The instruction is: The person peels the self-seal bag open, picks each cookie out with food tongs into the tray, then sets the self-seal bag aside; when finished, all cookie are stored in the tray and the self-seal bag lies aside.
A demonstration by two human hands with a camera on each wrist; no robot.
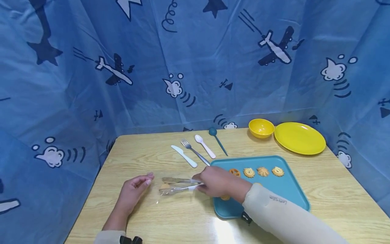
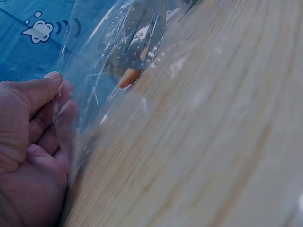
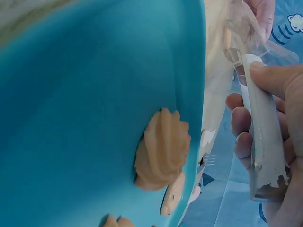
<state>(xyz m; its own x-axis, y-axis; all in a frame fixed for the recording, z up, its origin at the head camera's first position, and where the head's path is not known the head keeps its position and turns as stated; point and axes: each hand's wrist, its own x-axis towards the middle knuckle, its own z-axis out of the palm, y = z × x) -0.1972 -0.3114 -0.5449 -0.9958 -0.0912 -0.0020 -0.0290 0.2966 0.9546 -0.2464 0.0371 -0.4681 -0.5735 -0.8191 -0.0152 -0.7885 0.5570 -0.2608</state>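
My left hand [image 1: 132, 191] pinches the edge of a clear plastic bag [image 2: 92, 97] between thumb and fingers, over the wooden table. My right hand [image 1: 217, 181] grips metal tongs [image 1: 176, 190] by their pale-wrapped handle [image 3: 267, 137]. The slotted tong ends [image 2: 137, 40] point left and lie inside the bag. A small orange-brown biscuit [image 2: 129, 78] shows at the tong ends; whether they still squeeze it is unclear. Beneath the right forearm lies a teal tray [image 1: 274, 200] with several biscuits, among them a ridged swirl biscuit [image 3: 163, 150]. The right hand hides part of the tray.
Behind the hands lie a white knife [image 1: 184, 156], a metal fork [image 1: 196, 152], a pale spoon [image 1: 205, 147] and a dark teal spoon [image 1: 218, 140]. A yellow bowl [image 1: 261, 128] and a yellow plate [image 1: 300, 139] stand at the back right. Blue curtains [image 1: 189, 67] enclose the table.
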